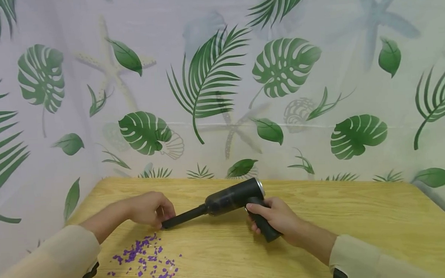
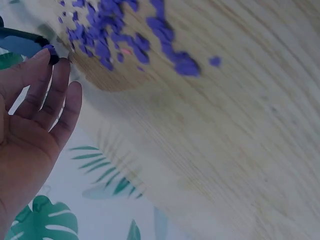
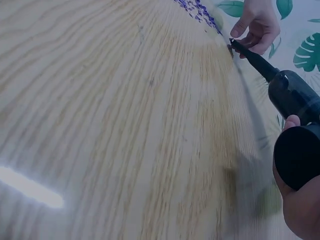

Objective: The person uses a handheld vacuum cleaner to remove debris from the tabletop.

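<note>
A black handheld vacuum cleaner (image 1: 229, 199) with a long, narrow nozzle (image 1: 185, 216) is held over the wooden table. My right hand (image 1: 280, 218) grips its handle, fingers wrapped round it; the handle's round black base (image 3: 299, 157) faces the right wrist view. At the nozzle's far end, my left hand (image 1: 151, 209) has the tip between thumb and fingers. A bit of purple shows at that tip beside the thumb in the left wrist view (image 2: 50, 48). Purple scraps (image 1: 138, 250) lie scattered just in front of the left hand.
The yellowish wooden table (image 1: 360, 216) reaches back to a white curtain (image 1: 215, 156) printed with green leaves and starfish. Denser clumps among the purple scraps lie toward the table's front left. Dark bands show at both sleeve cuffs.
</note>
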`<act>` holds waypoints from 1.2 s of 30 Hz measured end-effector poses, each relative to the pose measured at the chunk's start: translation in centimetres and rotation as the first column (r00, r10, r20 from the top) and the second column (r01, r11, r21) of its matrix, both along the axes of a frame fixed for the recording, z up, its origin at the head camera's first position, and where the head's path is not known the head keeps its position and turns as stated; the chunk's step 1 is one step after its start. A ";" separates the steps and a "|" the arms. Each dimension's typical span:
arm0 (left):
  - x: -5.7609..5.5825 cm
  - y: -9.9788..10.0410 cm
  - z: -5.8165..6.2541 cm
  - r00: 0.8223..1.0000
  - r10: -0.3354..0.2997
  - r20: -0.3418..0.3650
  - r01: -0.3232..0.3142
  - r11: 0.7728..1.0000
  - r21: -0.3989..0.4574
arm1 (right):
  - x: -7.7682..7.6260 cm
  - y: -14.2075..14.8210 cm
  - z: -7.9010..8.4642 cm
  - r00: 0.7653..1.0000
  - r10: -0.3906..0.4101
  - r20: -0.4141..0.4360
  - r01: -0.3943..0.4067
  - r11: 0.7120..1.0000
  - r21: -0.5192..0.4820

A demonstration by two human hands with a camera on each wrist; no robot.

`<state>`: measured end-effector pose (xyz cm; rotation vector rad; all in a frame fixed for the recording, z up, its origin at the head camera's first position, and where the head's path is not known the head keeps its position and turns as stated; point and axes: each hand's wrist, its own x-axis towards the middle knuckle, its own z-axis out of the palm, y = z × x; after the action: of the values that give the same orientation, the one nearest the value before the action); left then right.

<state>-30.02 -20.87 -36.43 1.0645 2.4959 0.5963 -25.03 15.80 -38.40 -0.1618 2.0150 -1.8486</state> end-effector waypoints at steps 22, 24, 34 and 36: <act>0.6 3.4 0.4 0.991 -0.050 -0.126 0.047 0.998 -0.032 | 1.6 3.9 -0.5 1.000 0.013 -0.005 -0.012 1.000 0.010; 0.7 3.4 0.4 0.991 -0.046 -0.129 0.042 0.999 -0.036 | 1.6 3.7 -0.2 1.000 0.026 0.000 -0.026 1.000 0.016; 0.8 3.0 0.3 0.995 -0.062 -0.072 0.063 0.998 -0.002 | 1.6 6.0 0.4 1.000 -0.007 0.001 0.007 0.999 0.046; 0.9 3.1 0.2 0.995 -0.060 -0.078 0.059 0.998 -0.011 | 1.7 6.2 0.1 1.000 -0.002 -0.006 0.002 0.999 0.052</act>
<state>-29.15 -17.77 -36.22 1.1754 2.5205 0.5355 -23.33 22.05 -38.31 -0.1509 2.0656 -1.7973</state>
